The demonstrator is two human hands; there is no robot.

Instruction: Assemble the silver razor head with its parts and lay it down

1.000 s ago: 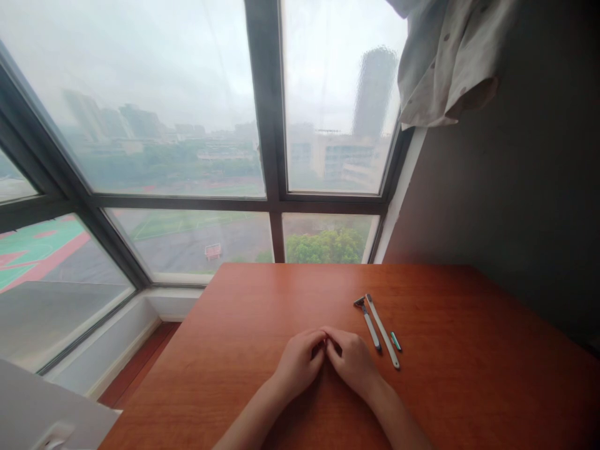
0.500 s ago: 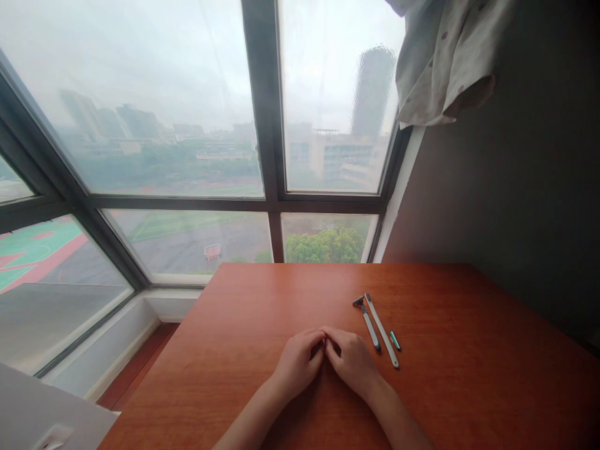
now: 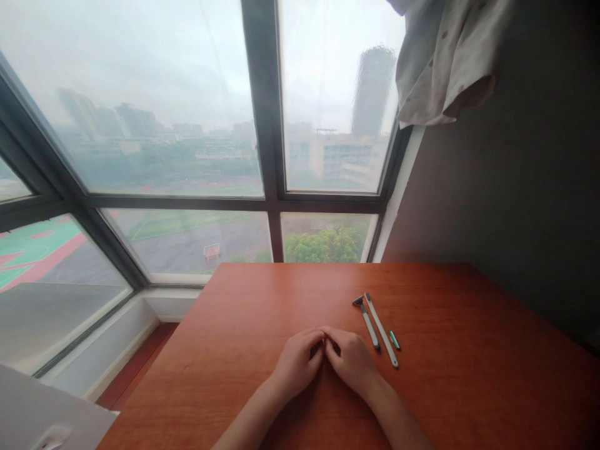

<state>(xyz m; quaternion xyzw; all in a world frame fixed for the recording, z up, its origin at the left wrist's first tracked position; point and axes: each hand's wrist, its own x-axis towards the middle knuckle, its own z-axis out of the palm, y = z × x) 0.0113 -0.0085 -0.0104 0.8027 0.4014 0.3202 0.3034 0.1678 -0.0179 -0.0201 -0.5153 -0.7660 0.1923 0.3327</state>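
My left hand [image 3: 300, 361] and my right hand [image 3: 349, 357] rest on the brown wooden table [image 3: 225, 350], meeting at the thumbs and index fingertips. Both have their fingers curled inward and closed. The undersides are hidden, so anything held there cannot be made out. Just beyond my right hand lies a razor [image 3: 369, 326] with a grey handle and dark head. Beside it is a long white toothbrush [image 3: 382, 331], its dark-tipped end pointing away from me. Farther right lies a short green and white stick-like piece [image 3: 394, 340]; its kind is unclear. Neither hand touches these items.
Large windows with dark frames [image 3: 274, 203] stand behind the table. A light buttoned garment [image 3: 435, 69] hangs at the upper right before a dark wall [image 3: 510, 187]. At the lower left is a white panel [image 3: 42, 406] close to the table's edge.
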